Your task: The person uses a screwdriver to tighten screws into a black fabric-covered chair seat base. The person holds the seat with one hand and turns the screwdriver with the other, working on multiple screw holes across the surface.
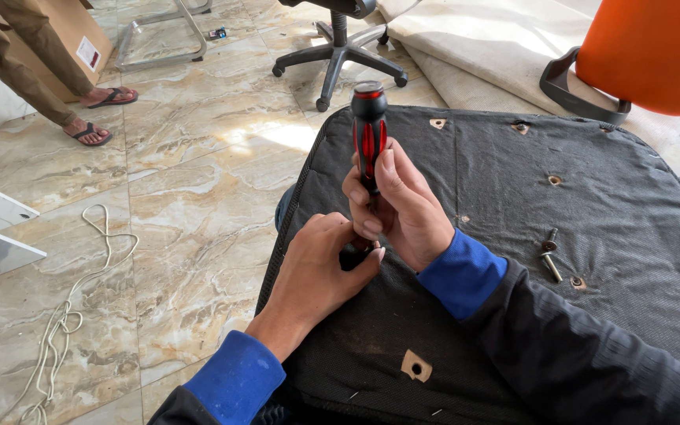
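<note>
Fabric, black and coarse, covers the underside of an upturned chair seat [592, 220] that fills the near right of the view; its left edge runs from the far middle down toward the near side, and beyond that edge lies open marble floor [190, 205]. A white rope [80, 299] trails over the floor at the near left, well apart from the seat. Far off stand a black chair base [338, 55] on castors and, at the far left, another person's sandalled feet [100, 114]. An orange chair back [655, 51] rises at the far right. Two loose bolts [550, 253] lie on the fabric, right of the hands and apart from them, among several torn mounting holes.

The right hand [407, 208] is closed around the lower grip of a red and black screwdriver [369, 130], which stands nearly upright close to the seat's left edge, its handle top pointing away from the fabric. The left hand [320, 264] lies knuckles up just below, fingers curled in around the shaft near the tip; what the tip meets is hidden by the fingers. Both forearms, in dark sleeves with blue cuffs, come in from the near side, and the hands touch.
</note>
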